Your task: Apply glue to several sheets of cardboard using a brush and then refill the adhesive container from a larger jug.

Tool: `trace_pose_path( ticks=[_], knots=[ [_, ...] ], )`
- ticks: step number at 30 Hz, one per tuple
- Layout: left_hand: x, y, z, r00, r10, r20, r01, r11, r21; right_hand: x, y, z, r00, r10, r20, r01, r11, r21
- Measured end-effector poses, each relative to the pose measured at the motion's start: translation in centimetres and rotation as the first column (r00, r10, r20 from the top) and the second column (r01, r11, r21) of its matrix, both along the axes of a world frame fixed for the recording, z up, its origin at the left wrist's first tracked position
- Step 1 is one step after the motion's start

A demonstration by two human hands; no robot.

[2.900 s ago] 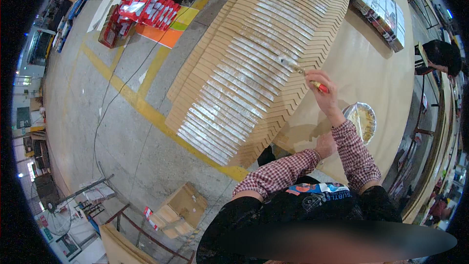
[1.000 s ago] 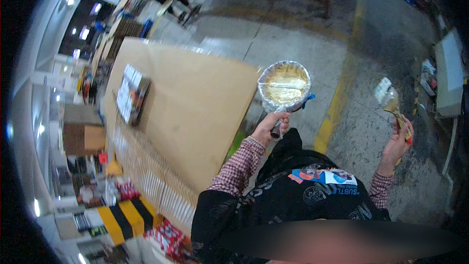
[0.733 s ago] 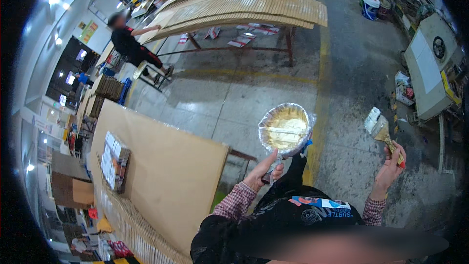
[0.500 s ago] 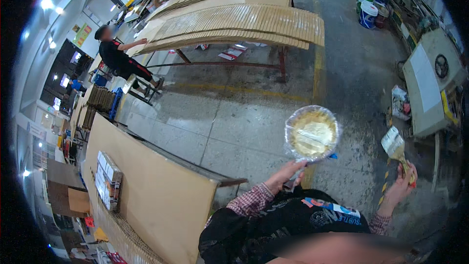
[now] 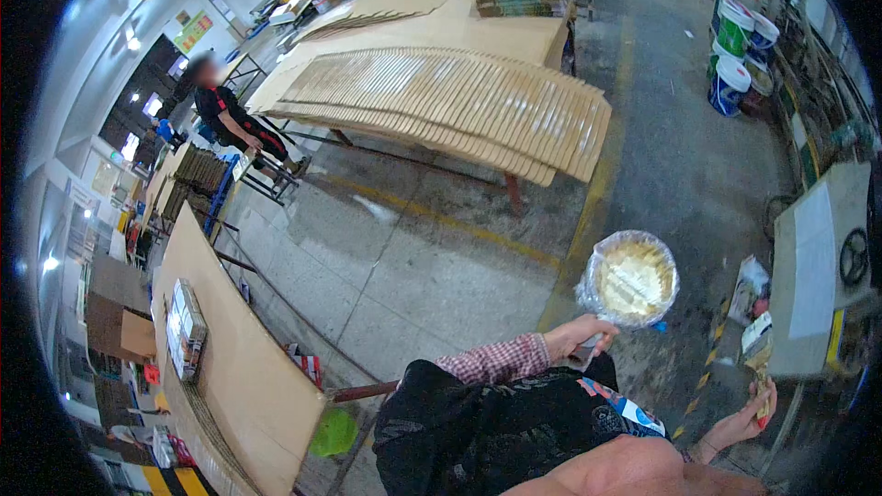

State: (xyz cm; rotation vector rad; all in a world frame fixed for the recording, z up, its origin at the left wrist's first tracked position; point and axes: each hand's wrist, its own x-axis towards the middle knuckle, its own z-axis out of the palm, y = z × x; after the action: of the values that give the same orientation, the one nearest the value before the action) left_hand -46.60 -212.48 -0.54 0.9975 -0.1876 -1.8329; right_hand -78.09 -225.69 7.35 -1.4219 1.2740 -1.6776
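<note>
My left hand (image 5: pixel 581 340) is closed round the handle of a plastic-lined pan (image 5: pixel 632 279). Cream-coloured paste covers the inside of the pan, and clear wrap bunches round its rim. Lower at the right, my right hand (image 5: pixel 740 421) grips a wide flat brush (image 5: pixel 759 345) by its handle. The pale bristles point away from me, apart from the pan, beside the light grey cabinet. Both hands are held in front of my body above the floor.
Ahead stands a long table (image 5: pixel 542 32) with overlapping cardboard strips (image 5: pixel 441 101). At left, another board-topped table (image 5: pixel 248 349) bears a wrapped stack (image 5: pixel 186 329). A grey cabinet (image 5: pixel 818 266) stands close at right, paint buckets (image 5: pixel 730 83) beyond. A person (image 5: pixel 225 115) is by a stool (image 5: pixel 266 179).
The view has shifted and turned. Pan and brush sit lower and farther right in it. The person at left has lowered an arm from the table toward the stool. Another person shows behind the far table.
</note>
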Motion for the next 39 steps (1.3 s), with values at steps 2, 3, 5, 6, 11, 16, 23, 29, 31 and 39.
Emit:
trace_pose_path(
  ticks=[2,3,5,6,11,16,23,29,31,39],
  knots=[
    [-0.7,-4.3,0.4,0.998,0.066,0.024,-0.067,0.997,0.050,0.5,-5.5,1.1,1.000,0.009,0.015,-0.009,1.000,0.011],
    [-0.9,-6.0,1.1,0.995,0.083,0.052,-0.084,0.996,0.031,1.1,-8.3,2.0,0.997,0.050,0.064,-0.051,0.999,0.004],
    [-0.2,-10.5,2.8,0.994,0.110,0.008,-0.110,0.994,0.025,3.1,-14.3,3.4,0.992,0.003,0.126,-0.005,1.000,0.018],
    [0.5,-12.4,3.4,0.993,0.119,0.017,-0.119,0.992,0.031,4.6,-17.2,3.5,0.991,0.011,0.135,-0.014,1.000,0.025],
    [3.3,-21.9,5.7,0.977,0.201,0.066,-0.204,0.978,0.039,13.2,-30.9,3.6,0.949,0.277,0.149,-0.282,0.959,0.014],
    [8.3,-31.5,2.5,0.954,0.275,0.120,-0.274,0.961,-0.019,23.1,-39.3,4.8,0.822,0.542,0.175,-0.510,0.837,-0.197],
    [15.4,-46.6,2.1,0.951,0.291,0.106,-0.283,0.955,-0.086,29.1,-53.2,4.0,0.833,0.503,-0.230,-0.550,0.793,-0.261],
    [21.5,-59.9,1.9,0.967,0.233,0.104,-0.231,0.973,-0.030,31.7,-64.5,4.0,0.900,0.381,-0.212,-0.422,0.882,-0.210],
    [23.1,-64.5,1.5,0.970,0.232,0.074,-0.231,0.973,-0.023,32.2,-68.6,2.7,0.915,0.334,-0.227,-0.377,0.908,-0.184],
    [29.8,-82.4,0.6,0.947,0.270,0.174,-0.252,0.961,-0.117,38.1,-89.5,1.1,0.920,0.336,-0.201,-0.358,0.930,-0.086]
  ],
)
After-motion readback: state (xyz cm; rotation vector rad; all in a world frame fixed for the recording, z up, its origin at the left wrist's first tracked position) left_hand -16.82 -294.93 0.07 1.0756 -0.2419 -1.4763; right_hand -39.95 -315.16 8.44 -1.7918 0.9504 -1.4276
